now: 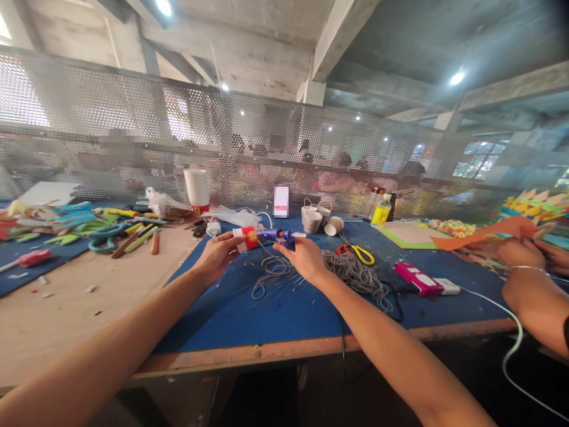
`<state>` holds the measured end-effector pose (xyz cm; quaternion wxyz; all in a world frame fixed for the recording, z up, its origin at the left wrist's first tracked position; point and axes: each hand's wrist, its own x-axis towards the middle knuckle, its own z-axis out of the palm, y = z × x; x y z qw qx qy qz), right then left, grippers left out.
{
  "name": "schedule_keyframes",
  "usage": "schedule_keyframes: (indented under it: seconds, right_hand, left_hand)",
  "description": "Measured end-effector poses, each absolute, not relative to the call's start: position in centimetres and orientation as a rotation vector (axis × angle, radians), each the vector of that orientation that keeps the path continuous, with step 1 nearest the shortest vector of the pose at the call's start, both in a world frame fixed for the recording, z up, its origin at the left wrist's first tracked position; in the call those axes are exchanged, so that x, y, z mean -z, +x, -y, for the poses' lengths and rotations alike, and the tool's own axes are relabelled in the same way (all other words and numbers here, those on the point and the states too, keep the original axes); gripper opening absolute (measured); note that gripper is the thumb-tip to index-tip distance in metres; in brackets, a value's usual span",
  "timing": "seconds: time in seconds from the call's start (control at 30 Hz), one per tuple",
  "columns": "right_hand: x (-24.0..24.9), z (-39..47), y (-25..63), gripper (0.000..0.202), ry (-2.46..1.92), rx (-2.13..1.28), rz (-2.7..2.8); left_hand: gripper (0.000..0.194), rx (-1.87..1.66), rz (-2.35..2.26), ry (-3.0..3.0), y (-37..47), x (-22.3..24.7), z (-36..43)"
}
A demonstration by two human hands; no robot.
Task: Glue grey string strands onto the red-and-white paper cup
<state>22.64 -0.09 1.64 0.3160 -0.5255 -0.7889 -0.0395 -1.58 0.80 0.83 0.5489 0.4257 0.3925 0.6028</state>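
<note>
Red paper cup (251,238), plastic glue gun (280,235)

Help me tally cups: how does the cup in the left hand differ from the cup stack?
The held cup lies sideways in the left hand; the cup stack stands upright on its own. The held cup looks single; the cup stack is many nested cups. Both show white and red.
</note>
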Motion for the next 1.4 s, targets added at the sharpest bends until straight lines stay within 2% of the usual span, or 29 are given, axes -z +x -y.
schedule_keyframes:
  seconds: [0.53,1.1,1.4]
  right_hand:
    - [-1.91,0.34,22.62,0.045,-1.365,0.106,2.086]
    - [-1.97,0.37,22.6,0.043,-1.379,0.102,2.099]
    - [-1.91,0.29,22.63,0.045,-1.374,0.106,2.106]
  left_hand:
    - [0.024,-1.435,-0.916,0.994,-1.58,-0.87,-0.75]
    - [0.035,-1.444,-0.935,0.967,-1.54,-1.12,-0.66]
    - [0.018,-1.46,-0.928,0.932,-1.4,-1.38,-0.58]
